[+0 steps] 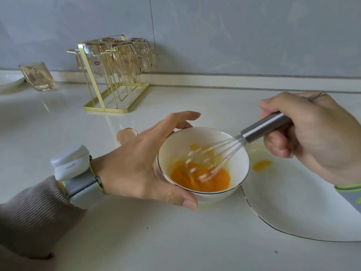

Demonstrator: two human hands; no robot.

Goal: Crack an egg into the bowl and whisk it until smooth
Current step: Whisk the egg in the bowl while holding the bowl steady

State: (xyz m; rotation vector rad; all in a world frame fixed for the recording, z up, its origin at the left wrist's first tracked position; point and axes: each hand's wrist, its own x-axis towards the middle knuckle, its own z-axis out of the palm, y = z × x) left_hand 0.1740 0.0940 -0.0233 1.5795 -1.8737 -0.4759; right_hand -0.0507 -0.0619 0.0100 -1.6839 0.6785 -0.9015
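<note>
Far left there's a lone glass (37,76) tipped against a white dish (9,81), then a gold rack (115,75) of upside-down glasses by the back wall. An eggshell (126,134) lies on the counter (175,241) just behind the left hand (136,165), which has a white gadget (72,163) strapped on the wrist. That hand cups the bowl (195,137), thumb on the near side, fingers round the far side. The bowl sits mid-counter at the left edge of a big plate (302,202). Inside it, orange egg (220,178), streaky, with the whisk (254,130) wires in it, blurred. The right hand (312,133) grips the whisk's steel handle. A yolk splat (261,165) is on the plate.
</note>
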